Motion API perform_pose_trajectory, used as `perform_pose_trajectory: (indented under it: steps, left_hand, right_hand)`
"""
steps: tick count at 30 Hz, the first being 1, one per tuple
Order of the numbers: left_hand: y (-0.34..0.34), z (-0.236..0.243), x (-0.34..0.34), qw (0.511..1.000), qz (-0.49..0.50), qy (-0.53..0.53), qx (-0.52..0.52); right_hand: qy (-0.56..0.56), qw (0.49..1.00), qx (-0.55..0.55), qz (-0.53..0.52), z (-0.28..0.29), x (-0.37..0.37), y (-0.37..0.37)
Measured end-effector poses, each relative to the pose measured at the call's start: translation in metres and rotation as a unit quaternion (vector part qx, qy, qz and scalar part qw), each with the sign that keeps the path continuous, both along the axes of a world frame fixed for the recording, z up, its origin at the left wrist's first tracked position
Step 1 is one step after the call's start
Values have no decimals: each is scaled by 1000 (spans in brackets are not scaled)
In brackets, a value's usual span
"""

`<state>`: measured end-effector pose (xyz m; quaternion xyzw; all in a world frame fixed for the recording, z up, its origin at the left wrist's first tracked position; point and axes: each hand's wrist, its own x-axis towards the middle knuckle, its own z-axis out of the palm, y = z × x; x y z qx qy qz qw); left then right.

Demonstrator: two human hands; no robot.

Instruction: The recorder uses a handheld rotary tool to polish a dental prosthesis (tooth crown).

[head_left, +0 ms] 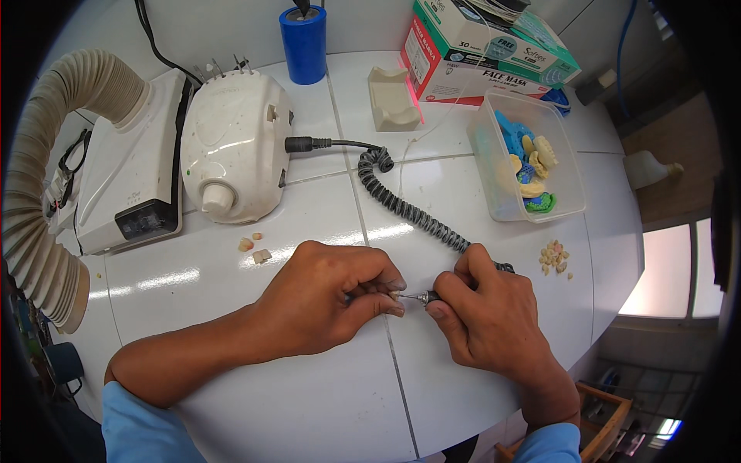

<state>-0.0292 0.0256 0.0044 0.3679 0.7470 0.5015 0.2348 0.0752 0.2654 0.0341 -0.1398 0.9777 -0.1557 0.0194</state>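
Observation:
My left hand [332, 297] pinches a tiny pale tooth-like piece [394, 295] between thumb and fingertips. My right hand [486, 316] grips a rotary handpiece [431, 297], its thin metal tip touching or very near that piece. A coiled black cord [409, 208] runs from under my right hand to a white control unit [231, 154] with a knob. A few small pieces [247, 245] lie beyond my left hand, and a heap of several similar pieces [553, 257] lies to the right.
A white machine [135, 185] with a ribbed hose [62, 262] stands at left. A blue cylinder [303, 54], beige holder [390, 108] and stacked boxes [471, 62] stand at the back. A plastic tub [571, 197] of moulded pieces sits at right, near the bench edge [641, 270].

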Motion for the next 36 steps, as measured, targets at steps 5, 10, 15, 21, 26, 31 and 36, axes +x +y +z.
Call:
perform_pose_trajectory:
  steps: [5, 10, 15, 21, 26, 31, 36]
  left_hand:
    - [0, 1, 0, 1000, -2, -7, -2]
    - [0, 1, 0, 1000, -6, -11, -3]
    - [0, 1, 0, 1000, -7, -10, -5]
    - [0, 1, 0, 1000, -7, -10, -9]
    - [1, 2, -1, 1000, -7, -13, -3]
    - [0, 1, 0, 1000, -6, -3, -7]
    - [1, -1, 0, 1000, -7, -5, -5]
  right_hand:
    - [8, 1000, 13, -12, -1, 1, -1]
    - [10, 1000, 13, -8, -1, 1, -1]
    - [6, 1000, 16, -13, -1, 1, -1]
    - [7, 1000, 15, -10, -1, 0, -2]
    - [4, 1000, 14, -10, -1, 1, -1]
    - [9, 1000, 12, -2, -2, 1, 0]
    - [10, 1000, 17, -7, -1, 1, -1]
